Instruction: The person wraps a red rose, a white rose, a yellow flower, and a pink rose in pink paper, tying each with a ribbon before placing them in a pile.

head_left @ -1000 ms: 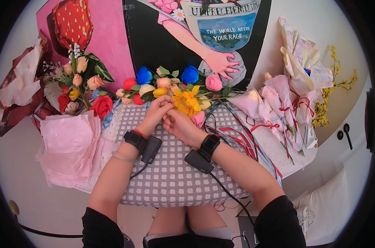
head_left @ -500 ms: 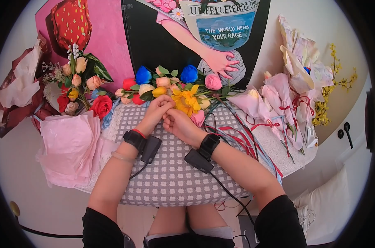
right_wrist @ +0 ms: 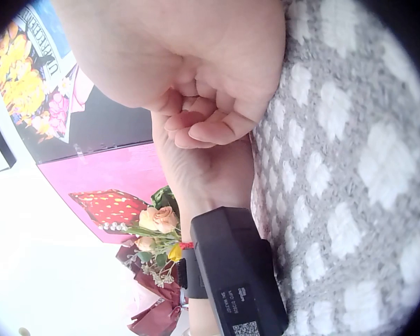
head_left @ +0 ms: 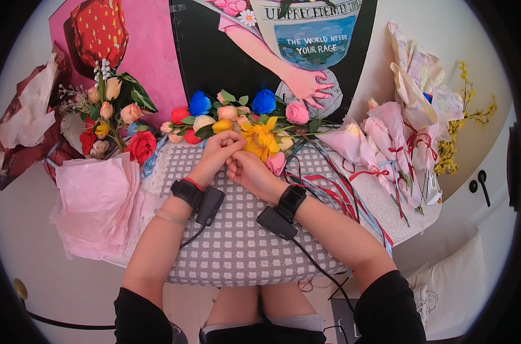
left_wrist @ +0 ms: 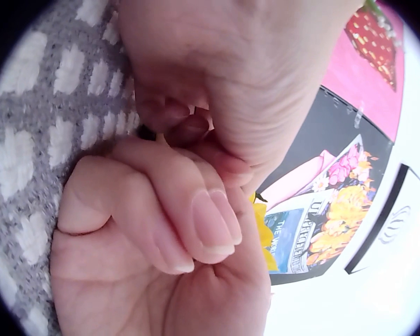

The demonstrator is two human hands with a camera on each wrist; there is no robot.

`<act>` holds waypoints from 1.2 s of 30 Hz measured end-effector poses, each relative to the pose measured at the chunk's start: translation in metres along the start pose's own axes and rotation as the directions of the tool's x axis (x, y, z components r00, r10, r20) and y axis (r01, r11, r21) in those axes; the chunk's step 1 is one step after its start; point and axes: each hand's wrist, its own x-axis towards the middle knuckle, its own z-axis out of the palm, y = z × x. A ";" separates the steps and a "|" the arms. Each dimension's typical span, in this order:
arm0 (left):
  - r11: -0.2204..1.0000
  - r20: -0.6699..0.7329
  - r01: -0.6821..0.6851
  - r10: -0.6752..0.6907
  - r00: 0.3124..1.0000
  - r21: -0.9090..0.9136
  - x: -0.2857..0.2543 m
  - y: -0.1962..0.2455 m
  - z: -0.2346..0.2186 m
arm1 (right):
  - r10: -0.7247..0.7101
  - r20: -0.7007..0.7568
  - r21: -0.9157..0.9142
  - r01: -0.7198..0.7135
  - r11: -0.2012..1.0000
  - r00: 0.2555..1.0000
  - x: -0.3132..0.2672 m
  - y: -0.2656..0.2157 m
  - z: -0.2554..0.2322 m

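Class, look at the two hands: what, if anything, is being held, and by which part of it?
No held thing shows: the left hand and right hand meet, fingers curled; whether something small hides between them cannot be told.

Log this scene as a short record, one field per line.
Left hand: fingers curled, touching right hand
Right hand: fingers curled
Anything held: cannot tell, fingers hide it
Under hands: checked cloth
Beyond hands: sunflower, roses
Left side: pink sheets
Right side: wrapped flowers, yellow sprigs
Back: painting
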 end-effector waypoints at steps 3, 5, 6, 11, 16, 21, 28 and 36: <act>0.999 -0.037 -0.004 0.006 0.999 0.032 -0.001 0.003 0.002 | 0.011 0.000 0.010 -0.011 1.000 1.000 -0.001 0.000 -0.001; 0.995 -0.061 -0.025 0.032 0.998 0.098 -0.001 0.004 0.003 | 0.018 -0.003 0.015 -0.017 1.000 1.000 -0.001 -0.001 0.000; 0.995 -0.062 -0.025 0.031 0.998 0.098 -0.001 0.004 0.004 | 0.018 -0.006 0.024 -0.018 1.000 1.000 -0.001 -0.001 0.000; 0.996 -0.062 -0.008 0.013 0.998 0.089 -0.001 0.004 0.003 | 0.019 -0.002 0.028 -0.019 0.999 1.000 0.000 -0.001 0.000; 0.995 -0.072 0.006 0.001 0.997 0.098 -0.002 0.008 0.006 | 0.023 -0.021 0.035 -0.022 0.999 1.000 -0.001 -0.002 0.001; 0.996 -0.079 0.017 -0.010 0.997 0.083 -0.003 0.008 0.007 | 0.027 -0.043 0.026 -0.026 0.999 0.999 -0.001 -0.002 0.003; 0.995 -0.067 -0.001 0.008 0.998 0.098 -0.002 0.008 0.006 | 0.024 -0.038 0.039 -0.022 0.999 0.999 -0.001 -0.002 0.002; 0.996 -0.063 0.010 -0.005 0.998 0.086 -0.002 0.008 0.006 | 0.026 -0.031 0.032 -0.025 0.999 0.999 0.000 -0.002 0.001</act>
